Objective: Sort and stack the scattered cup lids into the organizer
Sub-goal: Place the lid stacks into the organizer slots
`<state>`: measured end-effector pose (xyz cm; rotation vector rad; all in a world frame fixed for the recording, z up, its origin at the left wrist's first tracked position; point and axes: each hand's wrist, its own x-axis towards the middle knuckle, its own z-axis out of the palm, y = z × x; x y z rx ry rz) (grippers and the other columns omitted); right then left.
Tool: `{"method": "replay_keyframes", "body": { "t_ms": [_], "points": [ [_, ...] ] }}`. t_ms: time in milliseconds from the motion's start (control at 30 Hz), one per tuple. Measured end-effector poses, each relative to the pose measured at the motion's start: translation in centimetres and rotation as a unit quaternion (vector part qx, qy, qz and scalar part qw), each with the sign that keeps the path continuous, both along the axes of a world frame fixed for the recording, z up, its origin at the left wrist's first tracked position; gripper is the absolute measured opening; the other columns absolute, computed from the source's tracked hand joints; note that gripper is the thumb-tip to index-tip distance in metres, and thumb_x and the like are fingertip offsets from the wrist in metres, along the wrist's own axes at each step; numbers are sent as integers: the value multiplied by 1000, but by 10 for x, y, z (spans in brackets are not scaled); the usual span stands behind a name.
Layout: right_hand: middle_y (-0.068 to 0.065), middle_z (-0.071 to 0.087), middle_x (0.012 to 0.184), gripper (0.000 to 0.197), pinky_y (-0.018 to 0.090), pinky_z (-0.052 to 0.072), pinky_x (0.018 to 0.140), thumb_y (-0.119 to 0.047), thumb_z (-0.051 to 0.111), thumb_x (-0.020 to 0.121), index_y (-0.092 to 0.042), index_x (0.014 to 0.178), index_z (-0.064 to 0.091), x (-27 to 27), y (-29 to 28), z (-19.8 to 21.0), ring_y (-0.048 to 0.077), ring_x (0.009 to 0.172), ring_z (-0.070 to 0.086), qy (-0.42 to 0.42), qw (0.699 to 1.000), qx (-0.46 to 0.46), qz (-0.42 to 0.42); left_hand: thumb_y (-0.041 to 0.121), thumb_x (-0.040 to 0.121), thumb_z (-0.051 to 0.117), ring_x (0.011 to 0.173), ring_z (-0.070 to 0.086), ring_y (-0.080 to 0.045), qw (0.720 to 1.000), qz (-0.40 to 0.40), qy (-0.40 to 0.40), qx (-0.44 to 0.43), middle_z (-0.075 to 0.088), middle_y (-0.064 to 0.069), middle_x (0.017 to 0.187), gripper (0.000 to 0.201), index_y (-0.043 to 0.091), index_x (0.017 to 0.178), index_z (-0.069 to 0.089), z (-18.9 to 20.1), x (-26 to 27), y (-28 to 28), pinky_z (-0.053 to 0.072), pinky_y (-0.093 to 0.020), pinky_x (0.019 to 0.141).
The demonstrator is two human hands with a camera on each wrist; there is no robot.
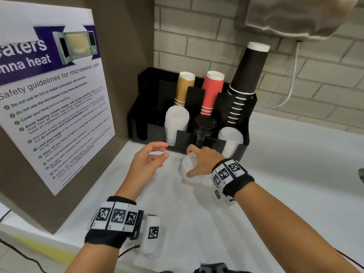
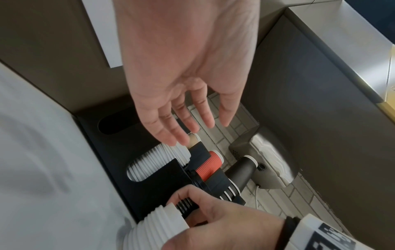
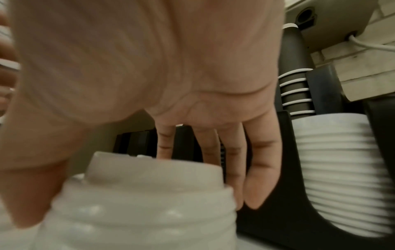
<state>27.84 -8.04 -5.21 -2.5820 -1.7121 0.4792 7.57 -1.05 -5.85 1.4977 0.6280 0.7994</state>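
Observation:
A black organizer point(image 1: 248, 119) stands at the back of the white counter. Its front slots hold a stack of white lids point(image 1: 176, 123), a stack of black lids point(image 1: 203, 129) and another stack of white lids point(image 1: 230, 138). Just in front of it, my right hand point(image 1: 199, 161) grips a short stack of white lids point(image 1: 186, 164) from above, thumb on the near side and fingers on the far side. The same held stack point(image 3: 149, 208) fills the right wrist view. My left hand point(image 1: 157, 152) hovers beside it, open and holding nothing point(image 2: 181, 121).
Brown point(image 1: 184, 87), red point(image 1: 212, 91) and tall black point(image 1: 244, 79) cup stacks fill the organizer's back slots. A brown panel with a microwave poster point(image 1: 49, 95) walls off the left. A brick wall, a grey wall unit point(image 1: 295, 16) and its white cable point(image 1: 293, 75) are behind.

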Motion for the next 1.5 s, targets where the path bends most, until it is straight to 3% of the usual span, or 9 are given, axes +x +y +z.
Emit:
{"method": "replay_keyframes", "body": {
  "t_ms": [333,400,467,533,600,800,967,1067,1500],
  "points": [
    [0,49,98,67,38,48,78,-54,73,63,-36,115,34,8,-9,18,25,86,53,-10,998,53,-16,17,90,68,87,63,-9,1000,-10,7,19,64,12,107,26,39,104,68,-2,7,-3,51,-46,90],
    [-1,53,98,63,36,47,77,-49,74,64,-36,112,36,9,-14,31,23,89,55,53,990,125,-23,22,85,74,96,65,-6,999,-27,19,26,62,12,116,36,41,113,63,-1,9,-5,51,-35,85],
    [-6,56,92,59,28,46,72,-40,77,68,-38,111,37,3,-22,43,17,87,57,165,965,203,-17,36,74,77,110,62,-8,997,-67,28,16,56,13,130,62,45,130,52,2,12,-9,49,-26,89],
    [-5,60,96,58,24,51,73,-36,77,71,-44,115,40,-10,-32,52,12,89,61,281,927,248,-10,42,67,79,121,57,-12,993,-116,11,-1,48,12,142,87,49,142,36,5,16,-13,48,-30,99],
    [2,64,104,59,31,56,80,-35,75,71,-50,117,42,-23,-41,53,16,94,65,363,890,277,-1,43,68,86,127,54,-17,987,-159,-26,-12,45,12,147,95,52,143,29,9,21,-19,47,-37,104],
    [7,63,119,65,45,49,98,-37,77,67,-41,127,51,-32,-63,47,22,110,62,452,841,297,-4,32,62,84,127,54,-20,979,-195,-54,-2,56,15,135,91,51,139,39,10,24,-21,45,-47,106],
    [-2,66,116,69,38,54,89,-34,81,66,-41,128,52,-30,-72,48,18,108,64,477,828,294,-10,32,57,89,118,61,-18,981,-189,-52,9,59,10,130,90,52,134,47,10,26,-22,54,-36,92],
    [3,67,116,70,45,55,87,-36,82,63,-40,127,54,-32,-70,47,23,105,66,484,817,312,-31,35,56,89,111,65,-17,983,-175,-52,1,60,12,128,89,54,132,47,10,28,-23,56,-34,84],
    [-5,70,107,61,25,54,79,-28,85,63,-42,116,59,-37,-69,31,11,100,66,459,808,366,-53,35,54,90,115,62,-17,984,-172,-41,-16,54,10,137,96,54,135,41,8,27,-29,56,-36,90]
  ]
}}
